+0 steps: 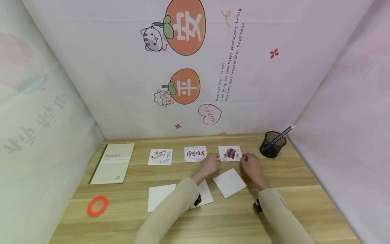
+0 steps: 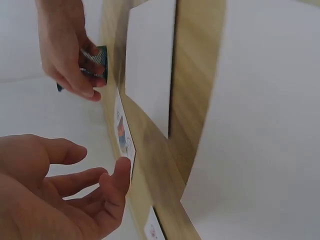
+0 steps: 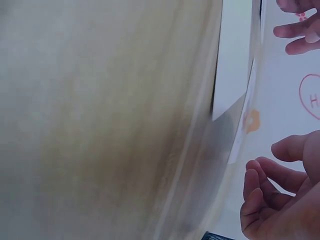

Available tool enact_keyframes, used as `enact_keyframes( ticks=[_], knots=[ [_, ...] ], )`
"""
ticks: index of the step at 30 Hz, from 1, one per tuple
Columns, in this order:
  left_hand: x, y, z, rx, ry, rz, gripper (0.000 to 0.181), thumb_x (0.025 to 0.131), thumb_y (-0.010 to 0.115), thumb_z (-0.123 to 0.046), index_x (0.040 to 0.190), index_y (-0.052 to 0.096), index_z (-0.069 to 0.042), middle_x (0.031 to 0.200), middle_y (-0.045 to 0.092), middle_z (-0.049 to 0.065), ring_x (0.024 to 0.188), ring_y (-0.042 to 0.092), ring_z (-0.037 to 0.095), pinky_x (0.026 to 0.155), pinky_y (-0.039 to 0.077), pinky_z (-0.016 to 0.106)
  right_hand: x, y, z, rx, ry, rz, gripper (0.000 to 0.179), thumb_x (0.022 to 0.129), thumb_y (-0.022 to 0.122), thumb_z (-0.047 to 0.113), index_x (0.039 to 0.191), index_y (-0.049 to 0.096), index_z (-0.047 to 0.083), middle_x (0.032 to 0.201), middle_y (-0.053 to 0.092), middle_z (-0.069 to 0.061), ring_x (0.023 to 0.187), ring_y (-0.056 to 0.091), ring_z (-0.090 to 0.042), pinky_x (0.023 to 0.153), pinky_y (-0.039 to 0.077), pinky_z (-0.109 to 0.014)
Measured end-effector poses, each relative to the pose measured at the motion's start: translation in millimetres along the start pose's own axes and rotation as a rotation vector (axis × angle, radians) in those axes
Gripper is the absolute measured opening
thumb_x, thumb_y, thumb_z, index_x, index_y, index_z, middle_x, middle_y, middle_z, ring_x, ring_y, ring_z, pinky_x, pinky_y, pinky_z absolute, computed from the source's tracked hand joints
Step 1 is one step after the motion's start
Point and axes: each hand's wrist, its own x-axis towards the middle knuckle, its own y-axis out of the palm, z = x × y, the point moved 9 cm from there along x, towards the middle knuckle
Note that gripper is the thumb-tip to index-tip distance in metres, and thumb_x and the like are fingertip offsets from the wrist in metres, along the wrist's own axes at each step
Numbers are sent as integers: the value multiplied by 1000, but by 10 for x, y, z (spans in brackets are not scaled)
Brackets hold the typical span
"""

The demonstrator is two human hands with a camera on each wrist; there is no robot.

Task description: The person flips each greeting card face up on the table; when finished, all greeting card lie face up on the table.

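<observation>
A small white card with a colourful drawing and dark characters lies flat near the back of the wooden table. My left hand is at its left edge, fingers loosely bent and thumb apart in the left wrist view. At the opposite edge is my right hand, its fingers curved with a gap to the thumb in the right wrist view. Neither hand grips anything. Two more printed cards lie leftward in the same row: one with red characters beside my left hand, and a "Happy Birthday" card.
Nearer me lie three blank white cards, the left one, the middle one partly under my left forearm, and the tilted right one. A notebook and red ring are leftward. A black mesh pen cup stands back right.
</observation>
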Motion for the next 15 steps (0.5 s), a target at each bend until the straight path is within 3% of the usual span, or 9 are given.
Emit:
enact_keyframes(
  ticks=[2,7,12,15],
  knots=[
    [-103,-6,-67,79,49,-6,24,92,54,-8,109,65,4,100,63,17,76,59,24,61,52,32,-30,-3,52,4,-14,14,26,93,56,11,107,65,-8,87,58,-19,77,55,-31,66,46,-44],
    [-349,54,-207,353,171,-90,18,90,59,-16,98,68,-1,88,61,12,76,54,22,57,46,28,-139,29,167,5,-56,60,25,93,55,9,108,65,-9,88,59,-18,78,55,-30,68,47,-43],
    [-575,186,-298,527,210,-135,33,91,64,-34,100,66,-2,94,61,10,87,54,23,66,49,30,-221,66,246,8,-123,52,24,90,56,6,106,66,-8,87,62,-17,80,57,-30,72,48,-45],
    [-707,288,-345,629,223,-138,51,88,65,-46,111,65,0,104,61,11,97,55,25,73,52,33,-261,91,260,5,-140,48,23,89,59,6,105,67,-8,86,64,-17,79,59,-30,71,49,-45]
  ],
)
